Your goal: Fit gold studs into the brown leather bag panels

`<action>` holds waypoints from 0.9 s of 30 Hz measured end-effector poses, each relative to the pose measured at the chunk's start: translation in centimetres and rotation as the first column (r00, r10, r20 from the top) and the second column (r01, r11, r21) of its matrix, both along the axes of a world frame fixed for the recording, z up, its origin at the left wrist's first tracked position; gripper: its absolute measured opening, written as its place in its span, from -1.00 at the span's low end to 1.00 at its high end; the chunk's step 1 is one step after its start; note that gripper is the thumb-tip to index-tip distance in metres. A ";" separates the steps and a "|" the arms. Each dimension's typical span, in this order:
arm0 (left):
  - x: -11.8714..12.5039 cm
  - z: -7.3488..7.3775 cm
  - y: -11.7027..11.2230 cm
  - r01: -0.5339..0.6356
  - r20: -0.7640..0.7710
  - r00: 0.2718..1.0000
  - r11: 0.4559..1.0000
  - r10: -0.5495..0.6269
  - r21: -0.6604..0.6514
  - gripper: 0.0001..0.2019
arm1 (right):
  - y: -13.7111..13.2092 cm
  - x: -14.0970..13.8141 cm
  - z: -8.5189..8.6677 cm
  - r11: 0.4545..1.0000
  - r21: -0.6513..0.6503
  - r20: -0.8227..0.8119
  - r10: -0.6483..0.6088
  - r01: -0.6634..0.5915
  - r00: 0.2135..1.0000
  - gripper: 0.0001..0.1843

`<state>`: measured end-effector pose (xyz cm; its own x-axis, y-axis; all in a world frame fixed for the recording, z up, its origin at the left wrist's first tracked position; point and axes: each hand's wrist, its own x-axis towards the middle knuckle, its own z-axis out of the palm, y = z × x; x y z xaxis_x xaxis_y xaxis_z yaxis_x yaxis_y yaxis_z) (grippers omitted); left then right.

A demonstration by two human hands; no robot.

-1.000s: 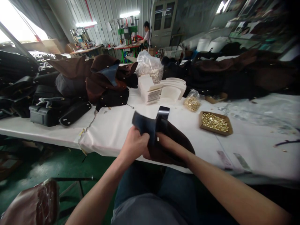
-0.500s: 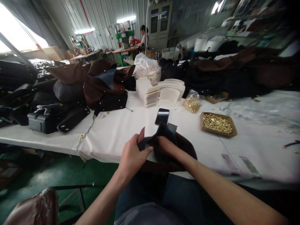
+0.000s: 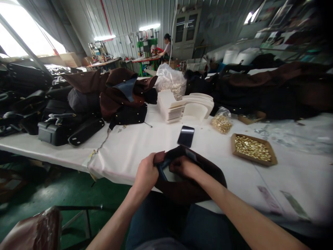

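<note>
A dark brown bag [image 3: 179, 191] lies at the table's front edge with its mouth spread open toward me. My left hand [image 3: 147, 173] is closed round its left rim, near a reddish-brown flap that sticks up past the fingers. My right hand [image 3: 184, 167] reaches down into the opening, fingers curled together; whatever they hold, if anything, is hidden. Below those fingers a pale panel shows on the inside, with blue lining beside it. Just beyond the bag lies a dark phone [image 3: 186, 136].
To the right stand a cardboard tray [image 3: 273, 160] of gold metal pieces and a clear bag [image 3: 221, 121] of similar ones. White shaped panels [image 3: 170, 109] are stacked ahead. Black and brown bags [image 3: 117, 86] pile up at left. A person [image 3: 166, 47] sits by machines behind.
The bag's mouth has opened wider and its lifted far edge has dropped. My right hand, largely covered before, now shows inside. The view has shifted slightly left.
</note>
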<state>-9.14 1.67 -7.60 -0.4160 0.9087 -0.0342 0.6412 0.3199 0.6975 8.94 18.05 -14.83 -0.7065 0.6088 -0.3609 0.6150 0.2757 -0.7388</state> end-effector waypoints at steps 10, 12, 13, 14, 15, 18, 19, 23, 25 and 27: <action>-0.3 0.0 1.5 0.025 -0.059 0.998 0.988 -0.034 -0.155 -0.53 | 0.3 -0.2 -0.5 0.998 -0.045 0.036 -0.046 0.048 0.998 -0.86; -0.3 0.1 1.5 0.029 -0.146 0.987 0.978 -0.060 -0.205 -0.66 | 0.2 -0.4 -0.3 0.997 -0.055 0.044 -0.052 0.054 0.998 -0.84; -0.4 0.1 1.5 0.031 -0.183 0.980 0.974 -0.073 -0.224 -0.74 | 0.1 -0.5 -0.2 0.997 -0.056 0.049 -0.058 0.061 0.997 -0.84; -0.3 0.1 1.6 0.033 -0.213 0.973 0.970 -0.086 -0.240 -0.78 | 0.0 -0.6 -0.1 0.996 -0.056 0.054 -0.065 0.068 0.996 -0.85; -0.3 0.1 1.7 0.033 -0.236 0.967 0.967 -0.095 -0.254 -0.79 | -0.1 -0.7 0.0 0.996 -0.056 0.058 -0.072 0.075 0.996 -0.87; 0.0 -0.3 1.9 0.017 -0.276 0.956 0.960 -0.097 -0.278 -0.77 | -0.3 -1.0 0.2 0.994 -0.063 0.055 -0.087 0.090 0.995 -0.89; 0.1 -0.4 1.9 0.008 -0.282 0.955 0.960 -0.090 -0.280 -0.75 | -0.4 -1.1 0.3 0.994 -0.064 0.051 -0.090 0.093 0.995 -0.89; 0.2 -1.1 2.1 -0.012 -0.262 0.963 0.957 -0.067 -0.290 -0.67 | -0.4 -1.2 0.4 0.991 -0.067 0.062 -0.112 0.116 0.992 -0.90; 0.0 -1.4 2.3 -0.009 -0.230 0.971 0.954 -0.063 -0.299 -0.66 | -0.3 -1.2 0.4 0.990 -0.083 0.065 -0.112 0.118 0.992 -0.90; -0.1 -1.9 2.5 -0.007 -0.197 0.979 0.954 -0.055 -0.301 -0.67 | -0.3 -1.3 0.5 0.988 -0.101 0.064 -0.109 0.115 0.992 -0.90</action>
